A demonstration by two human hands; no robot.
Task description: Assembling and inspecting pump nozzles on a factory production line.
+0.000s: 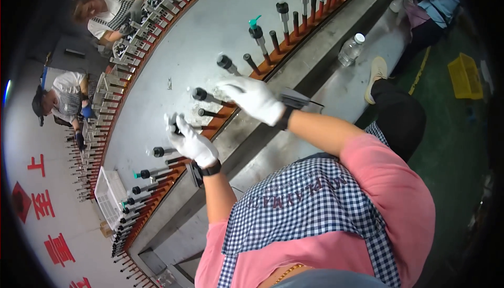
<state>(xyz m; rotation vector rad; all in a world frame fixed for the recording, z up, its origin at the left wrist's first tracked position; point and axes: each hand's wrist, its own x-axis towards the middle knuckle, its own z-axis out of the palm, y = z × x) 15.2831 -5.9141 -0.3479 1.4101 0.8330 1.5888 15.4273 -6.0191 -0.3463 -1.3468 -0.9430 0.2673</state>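
Observation:
My left hand [194, 145], in a white glove, has its thumb and fingers around a black pump head [175, 129] on one of the conveyor's spindles. The fingers partly hide this pump head. My right hand [253, 99], gloved in white too, reaches over the belt edge with fingers stretched out and slightly blurred; nothing shows in it. Just beyond its fingertips a black pump head with a clear cap [227, 63] leans on its spindle. Between the hands lie another black pump head [199, 94] and a bare dark spindle [210, 113].
Spindles line the curved orange-brown conveyor edge [278, 59], several bearing pump heads, one with a green nozzle [255, 23]. A clear bottle [350, 50] stands on the metal bench at right. A white basket [109, 196] sits left. Two co-workers work across the belt; another person sits at upper right.

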